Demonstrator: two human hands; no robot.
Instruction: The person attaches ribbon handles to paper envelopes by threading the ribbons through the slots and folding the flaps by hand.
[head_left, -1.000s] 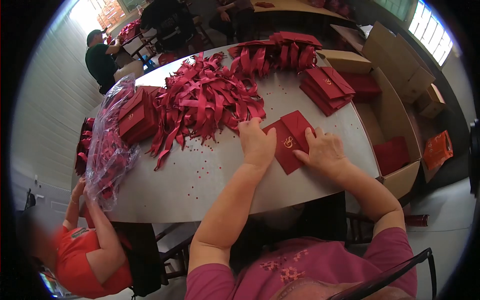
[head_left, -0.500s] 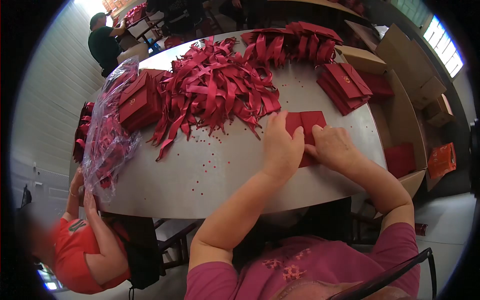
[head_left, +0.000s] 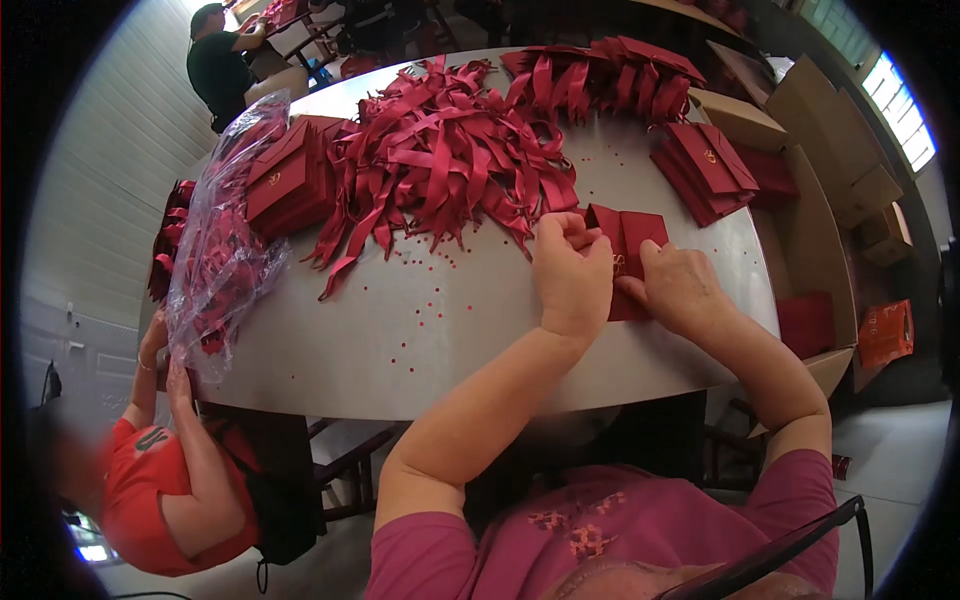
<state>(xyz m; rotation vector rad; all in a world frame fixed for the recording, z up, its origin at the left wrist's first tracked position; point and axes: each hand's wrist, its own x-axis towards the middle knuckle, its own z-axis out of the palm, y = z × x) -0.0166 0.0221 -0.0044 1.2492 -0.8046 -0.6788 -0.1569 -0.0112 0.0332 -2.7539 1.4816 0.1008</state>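
A dark red paper gift bag (head_left: pixel 640 233) with a gold mark lies folded on the grey table in front of me, its left part slightly raised. My right hand (head_left: pixel 686 288) grips its right side, the thumb reaching over the front. At the bag's left edge, my left hand (head_left: pixel 572 280) is closed with fingers curled in; what they hold, if anything, is hidden. Just beyond that hand spreads a large heap of red ribbons (head_left: pixel 440 150). To the right of the heap leans a stack of finished-looking red bags (head_left: pixel 705 170).
More red bags stand at the left (head_left: pixel 295 180) and far edge (head_left: pixel 610 65). A clear plastic bag (head_left: pixel 225 240) lies by a co-worker in red (head_left: pixel 180 500). Small red dots dot the table (head_left: pixel 340 370). An open cardboard box (head_left: pixel 815 230) adjoins the right edge.
My left fingers have lifted off the bag's upper left and curled in. The bag's left part has risen, and its gold mark now shows. My right hand stays at its right side.
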